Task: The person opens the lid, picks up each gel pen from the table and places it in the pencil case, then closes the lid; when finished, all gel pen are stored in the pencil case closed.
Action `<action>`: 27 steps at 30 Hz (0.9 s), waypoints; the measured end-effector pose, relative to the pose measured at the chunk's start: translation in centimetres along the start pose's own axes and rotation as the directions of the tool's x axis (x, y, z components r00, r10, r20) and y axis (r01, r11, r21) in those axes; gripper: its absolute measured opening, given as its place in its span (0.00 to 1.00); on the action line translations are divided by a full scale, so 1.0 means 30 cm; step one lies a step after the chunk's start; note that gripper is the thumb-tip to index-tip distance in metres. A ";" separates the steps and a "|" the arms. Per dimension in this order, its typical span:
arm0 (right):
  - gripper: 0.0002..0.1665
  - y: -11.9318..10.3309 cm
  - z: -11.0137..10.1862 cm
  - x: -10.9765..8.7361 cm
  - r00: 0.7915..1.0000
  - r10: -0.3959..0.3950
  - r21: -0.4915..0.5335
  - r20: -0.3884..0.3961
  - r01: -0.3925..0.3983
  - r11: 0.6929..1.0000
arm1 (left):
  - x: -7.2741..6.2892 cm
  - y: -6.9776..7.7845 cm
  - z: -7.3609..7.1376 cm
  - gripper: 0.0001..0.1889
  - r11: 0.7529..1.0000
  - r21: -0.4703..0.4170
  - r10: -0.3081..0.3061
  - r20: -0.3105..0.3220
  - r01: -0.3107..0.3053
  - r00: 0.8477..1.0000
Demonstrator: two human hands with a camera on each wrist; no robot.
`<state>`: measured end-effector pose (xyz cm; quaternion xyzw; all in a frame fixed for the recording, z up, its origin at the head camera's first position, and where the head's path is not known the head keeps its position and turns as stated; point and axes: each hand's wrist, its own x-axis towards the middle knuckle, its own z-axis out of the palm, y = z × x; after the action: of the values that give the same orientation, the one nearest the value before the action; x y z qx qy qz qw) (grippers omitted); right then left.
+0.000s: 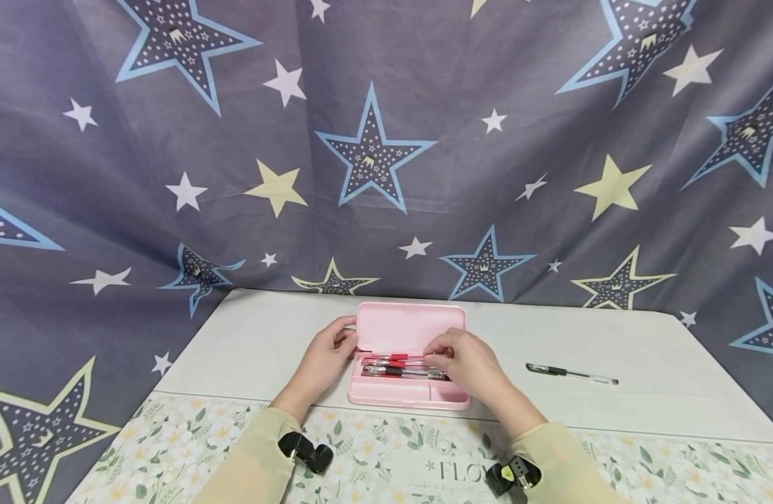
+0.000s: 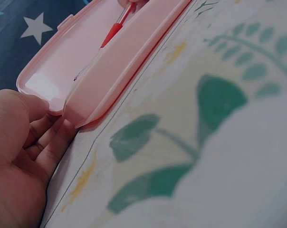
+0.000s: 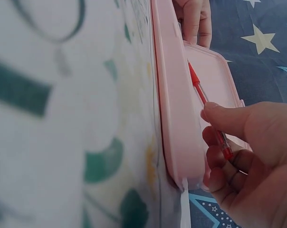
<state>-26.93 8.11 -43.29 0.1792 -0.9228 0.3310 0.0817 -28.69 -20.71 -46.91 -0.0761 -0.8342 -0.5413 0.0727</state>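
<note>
A pink pencil case (image 1: 386,392) stands with its lid (image 1: 412,327) raised at the back. Inside lie red pens (image 1: 393,357) and, in front of them, pens with black grips (image 1: 393,372). My left hand (image 1: 326,357) holds the case's left end by the hinge corner, thumb at the lid's edge and fingers against the outside in the left wrist view. Between thumb and fingers, my right hand (image 1: 465,357) pinches a red gel pen (image 3: 203,92) over the case's right half. That pen slants, its red tip end toward the left end of the case.
A black-gripped pen (image 1: 569,374) lies on the white table (image 1: 651,406) to the right of the case. A floral cloth (image 1: 374,448) covers the table's near part. Behind the table hangs a dark curtain (image 1: 424,231) with stars.
</note>
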 end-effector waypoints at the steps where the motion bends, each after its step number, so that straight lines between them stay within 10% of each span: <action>1: 0.06 0.001 0.001 0.000 1.000 -0.002 -0.003 0.000 0.002 1.000 | 0.000 0.001 0.000 0.18 1.000 -0.002 0.000 0.001 0.000 1.000; 27: 0.06 0.002 -0.003 0.001 1.000 -0.002 -0.031 -0.015 0.002 1.000 | 0.004 -0.001 -0.001 0.19 1.000 0.000 -0.006 0.002 0.006 1.000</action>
<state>-26.99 8.20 -43.26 0.1764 -0.9270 0.3180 0.0917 -28.80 -20.74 -46.90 -0.0740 -0.8346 -0.5414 0.0701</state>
